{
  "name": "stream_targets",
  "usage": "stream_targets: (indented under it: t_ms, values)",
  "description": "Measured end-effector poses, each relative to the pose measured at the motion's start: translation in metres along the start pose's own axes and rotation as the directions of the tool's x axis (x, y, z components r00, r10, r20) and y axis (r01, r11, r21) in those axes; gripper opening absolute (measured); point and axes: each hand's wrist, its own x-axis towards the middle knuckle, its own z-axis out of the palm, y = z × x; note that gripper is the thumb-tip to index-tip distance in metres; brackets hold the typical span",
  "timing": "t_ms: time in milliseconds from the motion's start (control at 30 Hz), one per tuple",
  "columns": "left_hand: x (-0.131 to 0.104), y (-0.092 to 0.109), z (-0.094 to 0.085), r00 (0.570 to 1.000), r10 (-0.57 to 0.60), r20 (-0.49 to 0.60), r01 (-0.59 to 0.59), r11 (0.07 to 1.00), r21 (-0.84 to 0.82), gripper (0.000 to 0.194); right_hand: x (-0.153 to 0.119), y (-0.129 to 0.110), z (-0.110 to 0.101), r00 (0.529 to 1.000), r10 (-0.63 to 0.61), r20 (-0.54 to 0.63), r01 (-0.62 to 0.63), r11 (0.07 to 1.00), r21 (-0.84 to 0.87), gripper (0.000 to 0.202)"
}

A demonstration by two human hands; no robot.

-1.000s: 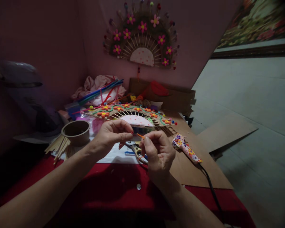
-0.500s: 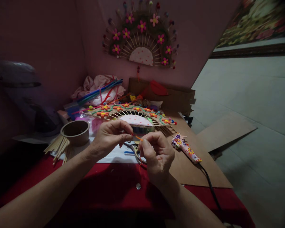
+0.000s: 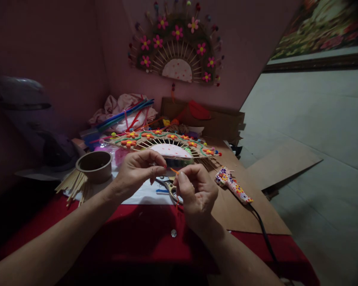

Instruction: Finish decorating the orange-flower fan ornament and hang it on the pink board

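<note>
An orange yarn runs a short way between my two hands, and its loose end dangles below the right one. My left hand pinches one end between thumb and fingertips, where a tiny red spot shows that I cannot make out. With thumb against curled fingers, my right hand grips the yarn. Just behind the hands lies a pair of scissors or pruners, partly covered. Beyond them is a fan-shaped decoration with orange felt-like flowers, thin sticks and a dotted half-round centre.
Left of my hands, a brown pot stands by a bundle of wooden sticks. A flower-patterned glue gun with a black cord rests on cardboard at right. A small round disc lies on the red cloth. A similar fan hangs on the wall.
Both hands keep their pinch on the yarn and have barely moved. The right hand has shifted very slightly up and left, and the dangling yarn end has swung a little.
</note>
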Motion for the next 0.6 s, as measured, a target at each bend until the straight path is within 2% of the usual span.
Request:
stream_targets:
  t_ms: [67,167,333,400,500,600]
  values:
    - [0.001,0.001,0.000,1.000,-0.021,-0.014,0.020,0.998,-0.053,0.019,0.004,0.001,0.002,0.999,0.049,0.002,-0.048,0.997,-0.052,0.014]
    - [0.003,0.003,0.001,0.999,-0.036,-0.029,0.031,0.991,-0.131,0.022,0.010,0.003,0.007,0.991,0.099,0.093,-0.083,0.983,-0.164,0.013]
    - [0.006,0.004,0.001,0.997,-0.067,-0.038,0.059,0.979,-0.193,0.019,0.011,0.009,0.015,0.945,0.127,0.303,-0.014,0.938,-0.348,0.014]
    - [0.008,0.002,0.001,0.996,-0.077,-0.038,0.067,0.975,-0.210,0.019,0.010,0.012,0.015,0.931,0.121,0.345,0.029,0.916,-0.400,0.015]
    - [0.009,-0.002,0.001,0.996,-0.081,-0.035,0.071,0.971,-0.229,0.018,0.015,0.013,0.011,0.952,0.065,0.300,0.085,0.883,-0.461,0.017]
    - [0.008,-0.005,0.000,0.996,-0.086,-0.014,0.080,0.967,-0.243,0.016,0.028,0.012,-0.002,0.994,0.026,0.106,0.036,0.837,-0.546,0.024]
